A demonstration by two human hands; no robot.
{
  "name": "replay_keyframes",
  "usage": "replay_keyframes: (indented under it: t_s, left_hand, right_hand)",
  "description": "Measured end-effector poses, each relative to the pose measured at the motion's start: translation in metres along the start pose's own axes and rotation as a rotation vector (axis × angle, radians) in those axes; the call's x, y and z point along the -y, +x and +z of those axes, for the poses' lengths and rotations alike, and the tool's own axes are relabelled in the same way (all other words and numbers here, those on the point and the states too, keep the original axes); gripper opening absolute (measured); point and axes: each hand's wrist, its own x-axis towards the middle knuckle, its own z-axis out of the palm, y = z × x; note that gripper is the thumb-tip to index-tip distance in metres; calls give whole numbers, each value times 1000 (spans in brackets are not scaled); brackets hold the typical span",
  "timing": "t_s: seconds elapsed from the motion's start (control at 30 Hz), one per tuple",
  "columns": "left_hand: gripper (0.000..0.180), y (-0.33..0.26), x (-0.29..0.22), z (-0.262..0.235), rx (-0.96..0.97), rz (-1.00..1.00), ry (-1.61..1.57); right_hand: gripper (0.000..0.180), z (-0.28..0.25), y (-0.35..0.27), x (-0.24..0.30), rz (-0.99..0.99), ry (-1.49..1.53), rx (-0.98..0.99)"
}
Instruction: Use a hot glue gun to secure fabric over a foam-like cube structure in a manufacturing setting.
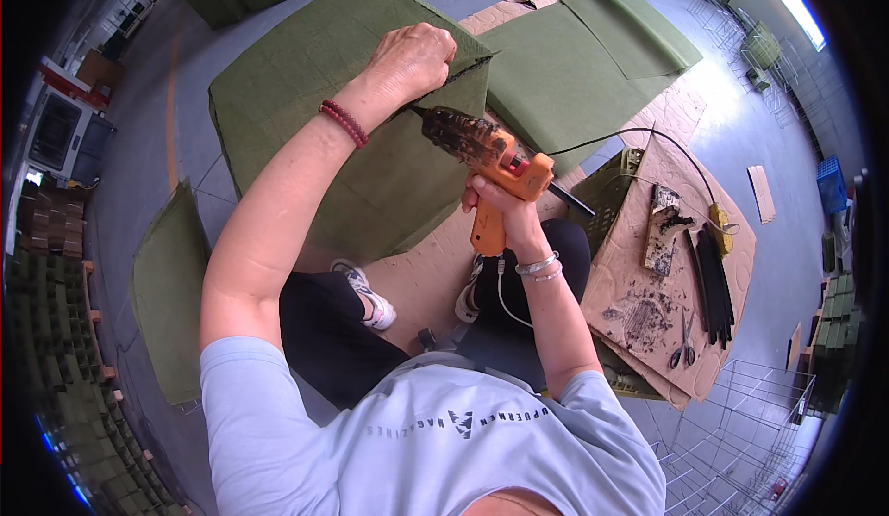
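Observation:
My right hand (503, 203) is wrapped round the handle of an orange hot glue gun (485, 152), its front half crusted with dark glue. A black glue stick (573, 201) sticks out of its rear. The nozzle points at the edge of a large green fabric-covered box (315, 72), just below my left hand (412, 61). That hand is closed at the box's upper edge, its fingertips turned out of sight. A dark line of glue (466, 72) runs along the edge to the right of it. Whether the nozzle touches the fabric is hard to tell.
Sheets of green fabric (565, 81) lie on cardboard beyond the box. To my right, a cardboard-topped surface (616, 285) holds scissors (684, 342), black glue sticks (711, 285), a glue-stained block (660, 234) and a yellow socket (719, 218). Wire frames (732, 423) stand at the lower right.

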Motion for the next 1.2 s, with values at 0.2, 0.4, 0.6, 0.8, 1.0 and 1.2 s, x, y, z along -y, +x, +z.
replay_keyframes:
  t_s: [0.2, 0.4, 0.6, 0.8, 1.0, 1.2]
  left_hand:
    - [14, -4, 1, -1, -7, 11, -27]
    - [15, -12, -2, -7, 14, -25, -68]
    - [19, -12, -5, -4, -5, -83, -107]
    - [20, -13, -4, 1, -44, -210, -180]
    - [21, -14, -3, 0, -66, -222, -235]
    - [18, -23, -8, 14, -149, -164, -6]
  right_hand:
    - [15, -10, 0, 12, -15, 133, -84]
    - [25, -44, -20, 34, -96, 167, -165]
    - [26, -96, -43, 71, -234, 203, -355]
    - [23, -116, -44, 73, -192, 233, -365]
    - [19, -71, -6, 60, -146, 123, -289]
    - [16, -44, 29, 40, -71, 62, -161]
